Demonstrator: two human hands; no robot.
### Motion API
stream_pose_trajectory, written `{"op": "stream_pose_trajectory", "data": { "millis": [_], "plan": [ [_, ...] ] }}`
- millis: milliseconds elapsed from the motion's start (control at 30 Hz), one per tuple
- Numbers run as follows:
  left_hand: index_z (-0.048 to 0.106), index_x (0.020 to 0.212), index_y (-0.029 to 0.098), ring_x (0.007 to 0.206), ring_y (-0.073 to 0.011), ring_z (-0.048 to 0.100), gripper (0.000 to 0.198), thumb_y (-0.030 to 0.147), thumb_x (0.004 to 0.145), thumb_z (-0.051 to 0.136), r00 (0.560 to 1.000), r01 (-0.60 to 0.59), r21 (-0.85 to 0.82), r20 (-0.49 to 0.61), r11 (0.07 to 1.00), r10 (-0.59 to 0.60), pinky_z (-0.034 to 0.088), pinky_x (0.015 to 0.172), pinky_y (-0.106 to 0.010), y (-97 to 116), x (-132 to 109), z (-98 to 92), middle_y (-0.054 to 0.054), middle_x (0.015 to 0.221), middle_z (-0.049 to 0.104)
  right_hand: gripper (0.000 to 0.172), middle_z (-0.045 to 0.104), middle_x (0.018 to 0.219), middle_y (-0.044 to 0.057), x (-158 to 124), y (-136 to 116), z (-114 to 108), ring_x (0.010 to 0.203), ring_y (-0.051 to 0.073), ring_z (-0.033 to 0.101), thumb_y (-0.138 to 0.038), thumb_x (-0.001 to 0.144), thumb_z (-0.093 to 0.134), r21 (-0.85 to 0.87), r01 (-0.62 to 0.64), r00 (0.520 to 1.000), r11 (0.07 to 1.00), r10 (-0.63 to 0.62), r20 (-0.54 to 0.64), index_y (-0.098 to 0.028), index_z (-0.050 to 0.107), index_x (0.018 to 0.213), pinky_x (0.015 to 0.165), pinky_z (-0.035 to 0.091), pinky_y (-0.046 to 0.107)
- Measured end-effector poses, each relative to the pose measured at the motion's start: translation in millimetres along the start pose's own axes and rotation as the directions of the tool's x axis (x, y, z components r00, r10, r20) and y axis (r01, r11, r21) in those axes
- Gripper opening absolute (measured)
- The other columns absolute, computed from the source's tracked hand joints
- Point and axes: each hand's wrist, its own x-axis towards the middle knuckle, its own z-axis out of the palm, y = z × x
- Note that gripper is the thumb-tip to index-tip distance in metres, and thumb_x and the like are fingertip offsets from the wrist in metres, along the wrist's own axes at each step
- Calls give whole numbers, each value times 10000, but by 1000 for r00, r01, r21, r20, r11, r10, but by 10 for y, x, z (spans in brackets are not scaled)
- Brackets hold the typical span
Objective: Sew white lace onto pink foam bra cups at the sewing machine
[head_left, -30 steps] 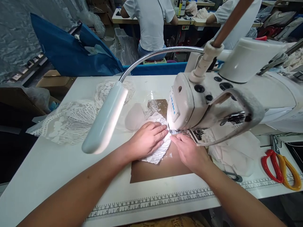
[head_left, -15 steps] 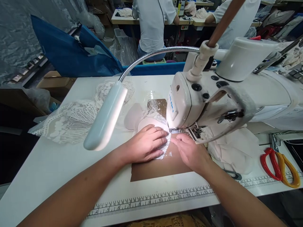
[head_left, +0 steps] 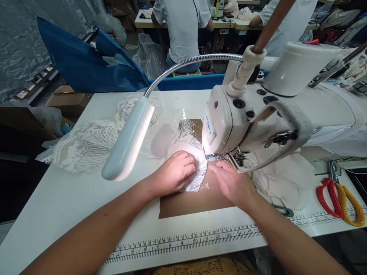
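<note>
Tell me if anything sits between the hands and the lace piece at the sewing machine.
Nothing visible does. The left hand, fingers curled, lies directly on the lace piece; the right hand lies flat just beside its edge, before the presser foot.

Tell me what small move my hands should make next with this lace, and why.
Probably ease the lace slightly toward the foot of the sewing machine: the left hand bears down on it, the right hand rests beside the foot, and much lace lies short of it.
</note>
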Motion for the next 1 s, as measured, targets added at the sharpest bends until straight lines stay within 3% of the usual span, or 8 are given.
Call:
{"op": "stream_pose_trajectory", "data": {
  "millis": [233, 300, 433, 633, 1000],
  "plan": [
    [617, 841, 135, 863, -204, 547, 238, 228, 954, 430, 999, 17, -43, 38, 999, -16, 457, 812, -360, -4, 1, -49, -105, 902, 629, 518, 658, 957, 63, 32, -39, -64, 797, 166, 580, -28, 791, 436, 34, 67, 995, 997, -69, 75, -250, 619, 1223, 598, 413, 248],
    [627, 990, 135, 958, -221, 557, 214, 241, 949, 446, 998, -18, -36, 52, 999, 20, 445, 874, -381, -14, 4, -51, -119, 1064, 639, 527, 637, 907, 63, 60, -68, -99, 758, 160, 554, 3, 757, 441, -5, 117, 988, 993, -116, 100, -227, 629, 1192, 587, 386, 250],
    [512, 1300, 146, 1138, -267, 523, 369, 265, 958, 437, 987, -130, 21, 94, 991, 127, 395, 962, -431, -32, -3, -43, -112, 1339, 557, 538, 614, 825, 59, 68, -92, -115, 764, 172, 525, 28, 713, 471, -66, 163, 984, 984, -158, 83, -193, 626, 1179, 580, 350, 253],
    [522, 1311, 141, 1173, -283, 499, 389, 289, 964, 426, 980, -140, 71, 149, 988, 129, 360, 997, -456, -22, -44, -20, -75, 1381, 534, 521, 613, 805, 42, 26, -84, -83, 729, 173, 505, 23, 705, 485, -91, 152, 988, 984, -150, 35, -204, 638, 1148, 589, 343, 267],
    [559, 1279, 116, 1081, -291, 493, 413, 326, 937, 459, 998, -43, 129, 57, 991, 36, 376, 959, -468, -4, 6, 27, -111, 1346, 553, 504, 665, 992, 101, 92, -96, -54, 797, 204, 550, -40, 788, 485, -203, 73, 997, 977, -71, 18, -195, 613, 1249, 645, 373, 300]
  ]
}}
